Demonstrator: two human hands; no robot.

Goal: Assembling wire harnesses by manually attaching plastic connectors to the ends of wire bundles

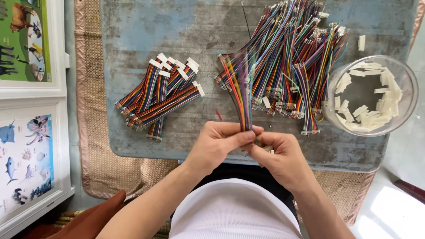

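- Over the near edge of the counter (133, 44): left hand (217, 144) closed, pinching a multicoloured ribbon cable (241, 95) near its lower end.
- Right hand (279, 155) closed, fingertips on the same cable's lower end, touching the left.
- Cable stands upright, slightly blurred.

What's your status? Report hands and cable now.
Left hand and right hand both in a pinch grip on one rainbow ribbon cable, held upright. Big cable pile behind it. Nothing between the hands.
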